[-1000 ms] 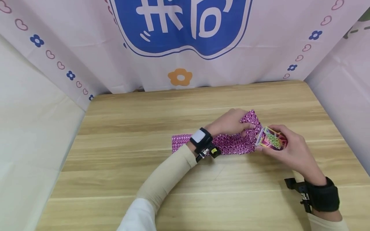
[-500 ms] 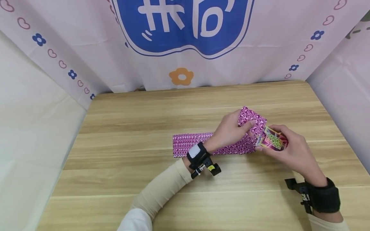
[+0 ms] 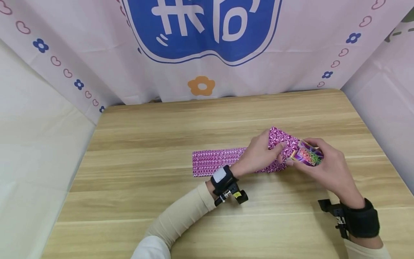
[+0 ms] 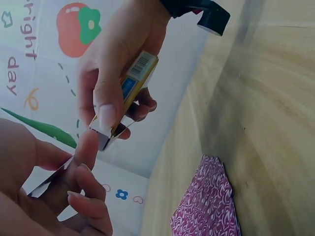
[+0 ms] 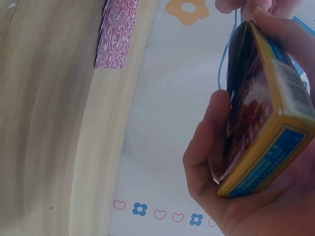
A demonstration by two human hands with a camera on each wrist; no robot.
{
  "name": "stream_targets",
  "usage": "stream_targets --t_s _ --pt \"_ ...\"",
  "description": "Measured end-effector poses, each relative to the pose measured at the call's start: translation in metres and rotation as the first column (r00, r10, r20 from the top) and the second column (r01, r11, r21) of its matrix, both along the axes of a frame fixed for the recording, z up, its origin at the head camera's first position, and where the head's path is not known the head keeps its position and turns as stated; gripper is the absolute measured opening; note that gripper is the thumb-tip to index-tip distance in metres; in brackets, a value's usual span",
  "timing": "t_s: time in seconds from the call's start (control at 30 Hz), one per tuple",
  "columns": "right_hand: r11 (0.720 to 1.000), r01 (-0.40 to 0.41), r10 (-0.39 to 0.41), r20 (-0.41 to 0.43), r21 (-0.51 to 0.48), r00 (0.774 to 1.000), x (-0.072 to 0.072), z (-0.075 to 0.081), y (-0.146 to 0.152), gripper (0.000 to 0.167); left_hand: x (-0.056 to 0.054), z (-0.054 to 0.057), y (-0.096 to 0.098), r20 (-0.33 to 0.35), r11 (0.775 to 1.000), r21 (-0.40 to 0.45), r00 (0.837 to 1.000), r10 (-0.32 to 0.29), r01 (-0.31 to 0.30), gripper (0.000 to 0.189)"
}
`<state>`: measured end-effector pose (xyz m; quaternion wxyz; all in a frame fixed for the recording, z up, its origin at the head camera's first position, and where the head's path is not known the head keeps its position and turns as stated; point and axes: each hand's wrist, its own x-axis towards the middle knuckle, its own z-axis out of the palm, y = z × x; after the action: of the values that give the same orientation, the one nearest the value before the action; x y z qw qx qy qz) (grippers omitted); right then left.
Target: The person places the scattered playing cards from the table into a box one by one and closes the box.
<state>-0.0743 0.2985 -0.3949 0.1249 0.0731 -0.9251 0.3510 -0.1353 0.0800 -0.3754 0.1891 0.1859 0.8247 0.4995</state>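
Observation:
In the head view, my right hand (image 3: 333, 169) grips a small printed card box (image 3: 308, 154). The right wrist view shows the box's yellow edges, blue panels and a barcode, with fingers curled round it. My left hand (image 3: 257, 153) pinches a card (image 3: 280, 137) with a magenta-and-white swirl pattern, beside the box's left end. That card looks thin and edge-on in the left wrist view; whether it is single I cannot tell. Beneath the left hand, a row of overlapping cards (image 3: 213, 162) with the same pattern lies on the table, partly hidden by the hand.
The wood-grain table (image 3: 136, 194) runs back to a printed cloth (image 3: 233, 79) hanging behind it. Pale cloth walls stand at the left and right. A black camera mount is strapped to each wrist.
My left hand has drawn back left from the box, and the pinched card now lies flatter to view. The box's visible face has turned from red to purple. The right hand stays nearly still.

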Motion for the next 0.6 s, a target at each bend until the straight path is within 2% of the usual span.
stream_targets --t_s 0.23,0.33,0.43,0.5,0.6 --pt "0.998 -0.053 0.055 -0.083 0.025 0.995 0.0 -0.002 -0.003 0.071 -0.004 -0.005 -0.002 -0.006 0.995 -0.031 0.995 -0.098 0.098 0.021" --pt "0.997 -0.068 0.071 -0.116 0.03 0.991 -0.001 -0.003 -0.005 0.071 -0.004 -0.008 -0.001 -0.012 0.99 -0.031 0.99 -0.138 0.137 0.023" --pt "0.997 -0.073 0.076 -0.116 0.031 0.99 -0.002 -0.004 -0.005 0.071 -0.004 -0.01 0.0 -0.009 0.985 -0.043 0.986 -0.167 0.167 0.034" --pt "0.997 -0.072 0.076 -0.105 0.034 0.992 -0.002 -0.005 -0.005 0.071 -0.005 -0.011 -0.002 0.013 0.988 -0.04 0.988 -0.151 0.152 0.038" --pt "0.997 -0.067 0.071 -0.085 0.043 0.994 -0.003 -0.005 -0.003 0.073 -0.007 -0.011 -0.005 0.035 0.998 0.012 0.997 -0.063 0.062 0.035"
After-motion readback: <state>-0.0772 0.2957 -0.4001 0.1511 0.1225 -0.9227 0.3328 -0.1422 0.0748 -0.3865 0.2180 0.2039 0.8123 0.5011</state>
